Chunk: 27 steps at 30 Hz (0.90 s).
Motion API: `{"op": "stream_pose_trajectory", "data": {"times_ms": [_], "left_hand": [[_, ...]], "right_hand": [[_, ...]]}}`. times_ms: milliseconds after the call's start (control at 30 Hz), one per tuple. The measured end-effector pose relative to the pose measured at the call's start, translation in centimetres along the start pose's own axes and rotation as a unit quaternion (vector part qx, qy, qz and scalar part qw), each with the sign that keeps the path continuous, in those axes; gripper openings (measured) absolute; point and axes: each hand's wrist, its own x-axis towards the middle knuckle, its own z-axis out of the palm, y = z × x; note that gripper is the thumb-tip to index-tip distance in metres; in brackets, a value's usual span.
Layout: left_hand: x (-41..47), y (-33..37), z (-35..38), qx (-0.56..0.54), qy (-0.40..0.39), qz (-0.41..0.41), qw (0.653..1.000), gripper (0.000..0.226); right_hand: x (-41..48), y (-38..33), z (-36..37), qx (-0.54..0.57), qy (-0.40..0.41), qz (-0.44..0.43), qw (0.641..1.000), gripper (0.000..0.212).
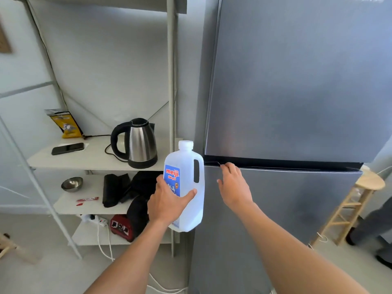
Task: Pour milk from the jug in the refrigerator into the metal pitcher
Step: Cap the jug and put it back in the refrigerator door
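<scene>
Brushed grey steel fills the right half of our view: the refrigerator (297,81), its 2 doors both shut, with a dark seam between them. To its left stands a pale rack (95,161) of 3 shelves, and to the far right a wooden stool (370,181). On the top shelf sits a steel kettle (141,145) with a black handle.

We hold the milk jug (191,172) upright and capped in front of the refrigerator's left edge, outside it. Our left hand (167,200) is clamped round its lower body, thumb across the front. Our right hand (233,185) reaches to the seam with fingers loosely spread, gripping nothing.

Smaller things lie on the rack: a metal bowl (72,184) on the middle shelf and a dark phone (67,148) on the top one.
</scene>
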Motion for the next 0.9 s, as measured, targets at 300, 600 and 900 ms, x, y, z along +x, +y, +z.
{"op": "stream_pose_trajectory", "data": {"times_ms": [300,600,900], "left_hand": [[2.2,-1.5,0.7,0.005,-0.003,0.005,1.000,0.086],[2.0,-1.5,0.0,0.021,-0.004,0.010,1.000,0.088],[1.2,-1.3,-0.9,0.032,0.004,0.010,0.999,0.091]], "right_hand": [[1.6,-1.0,1.5,-0.046,0.066,0.026,0.996,0.045],[1.7,-1.9,1.1,0.002,0.083,0.071,0.994,0.024],[-4.1,-0.2,0.1,0.029,0.132,0.045,0.990,0.040]]}}
